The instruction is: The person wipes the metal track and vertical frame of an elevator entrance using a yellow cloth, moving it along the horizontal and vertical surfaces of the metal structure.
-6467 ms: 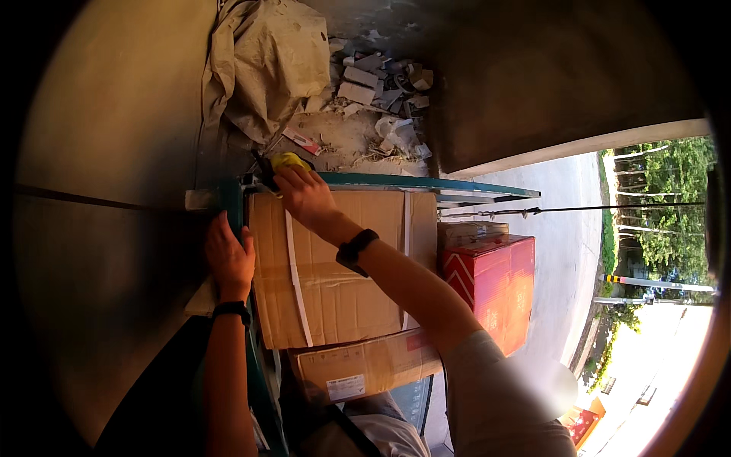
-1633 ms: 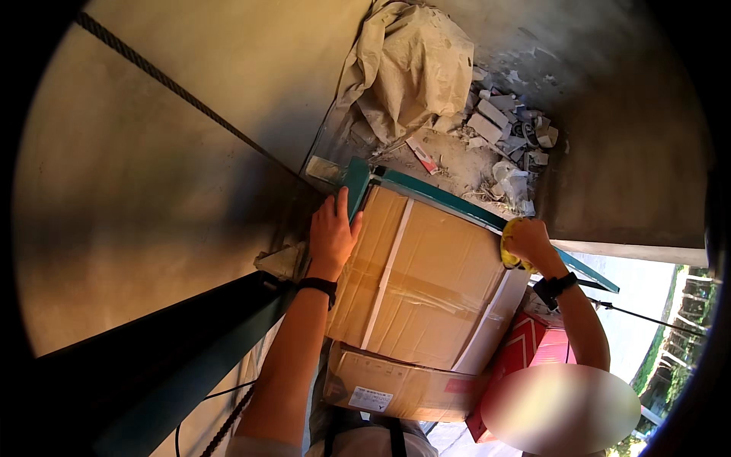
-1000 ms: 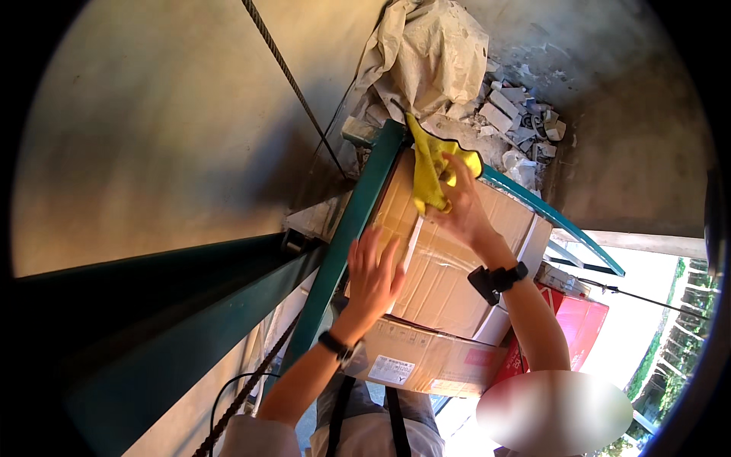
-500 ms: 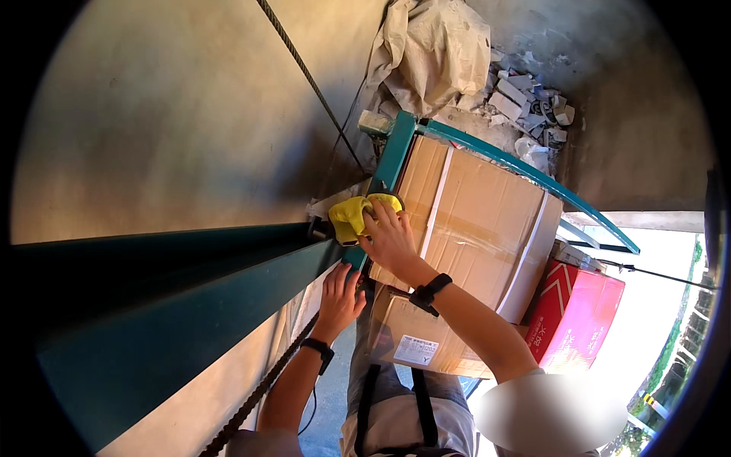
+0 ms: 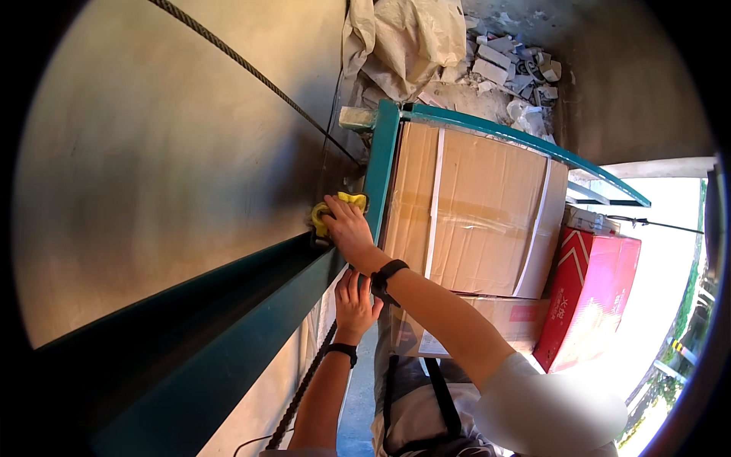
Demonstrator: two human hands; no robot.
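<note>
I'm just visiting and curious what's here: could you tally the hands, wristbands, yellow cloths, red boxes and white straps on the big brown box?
Left hand, right hand: 2
Black wristbands: 2
Yellow cloth: 1
Red box: 1
White straps: 2
Total: 8

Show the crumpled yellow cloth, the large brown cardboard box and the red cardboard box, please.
Crumpled yellow cloth [image 5: 353, 199], head view: its upper part.
Large brown cardboard box [image 5: 483, 202], head view: its broad face.
Red cardboard box [image 5: 592, 293], head view: its brighter right face.
</note>
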